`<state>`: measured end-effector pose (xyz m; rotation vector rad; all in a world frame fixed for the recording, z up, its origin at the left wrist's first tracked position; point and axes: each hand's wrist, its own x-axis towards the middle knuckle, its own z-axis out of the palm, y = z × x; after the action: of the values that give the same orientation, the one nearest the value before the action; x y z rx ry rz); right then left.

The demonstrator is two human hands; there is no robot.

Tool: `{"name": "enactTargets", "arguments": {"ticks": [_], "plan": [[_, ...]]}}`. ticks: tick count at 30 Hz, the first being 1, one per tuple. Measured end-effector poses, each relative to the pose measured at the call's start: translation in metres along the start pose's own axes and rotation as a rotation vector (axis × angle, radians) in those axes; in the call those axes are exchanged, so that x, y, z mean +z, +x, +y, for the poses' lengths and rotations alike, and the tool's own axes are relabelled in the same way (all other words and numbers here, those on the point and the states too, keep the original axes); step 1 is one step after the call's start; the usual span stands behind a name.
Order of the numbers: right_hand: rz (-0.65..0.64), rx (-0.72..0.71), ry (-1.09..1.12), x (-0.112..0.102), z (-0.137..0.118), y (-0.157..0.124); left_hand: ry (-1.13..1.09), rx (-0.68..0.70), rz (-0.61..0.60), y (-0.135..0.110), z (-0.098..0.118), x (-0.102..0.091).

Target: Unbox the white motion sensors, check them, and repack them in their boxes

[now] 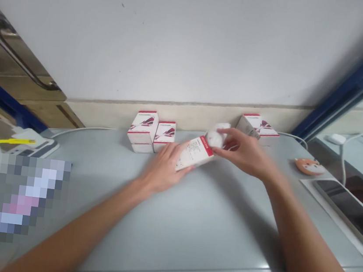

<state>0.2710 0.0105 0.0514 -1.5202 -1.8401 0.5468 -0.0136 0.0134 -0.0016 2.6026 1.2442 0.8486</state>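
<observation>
My left hand [163, 168] grips a white carton with a red end band [195, 153], tilted above the grey table top [164, 222]. My right hand [245, 152] is just to the right of it, with its fingertips on a round white object [214, 138] that is slightly blurred. That object sits at the carton's upper end, and I cannot tell what it is. Behind them, similar white-and-red boxes [143, 127] stand stacked by the wall, with another [164, 136] beside them and a further one [257, 128] behind my right hand.
A white cable [83, 131] runs along the table's back edge. To the right lie an orange animal-faced object [309, 166] and a dark tablet on a white sheet [347, 213]. A white device with a yellow strap [25, 142] and a pixelated patch [21, 198] sit at left.
</observation>
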Motion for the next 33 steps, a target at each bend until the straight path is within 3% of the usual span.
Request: {"name": "enactTargets", "arguments": {"ticks": [2,5,8,13,18,25,28,33], "plan": [[-0.038,0.004,0.037,0.004,-0.004,-0.001,0.034,0.091,0.023,-0.002,-0.006,-0.003],[0.065,-0.029,0.153,0.013,-0.005,0.003,0.028,0.149,0.118,-0.002,-0.011,-0.005],[0.135,-0.058,0.368,0.023,-0.004,0.006,-0.015,0.158,0.184,-0.001,-0.014,-0.005],[0.042,0.035,0.605,0.034,-0.006,0.005,-0.027,0.156,0.239,-0.002,-0.016,-0.001],[0.088,0.094,0.767,0.05,-0.014,-0.001,0.005,0.136,0.291,-0.002,-0.019,0.001],[0.147,-0.191,0.458,0.064,-0.031,-0.009,-0.067,0.053,0.367,-0.001,-0.018,0.001],[0.242,-0.159,0.408,0.065,-0.036,-0.012,-0.09,0.053,0.363,-0.001,-0.017,0.001],[0.317,-0.033,0.537,0.066,-0.044,-0.016,-0.13,0.004,0.317,-0.003,-0.01,0.001]]}}
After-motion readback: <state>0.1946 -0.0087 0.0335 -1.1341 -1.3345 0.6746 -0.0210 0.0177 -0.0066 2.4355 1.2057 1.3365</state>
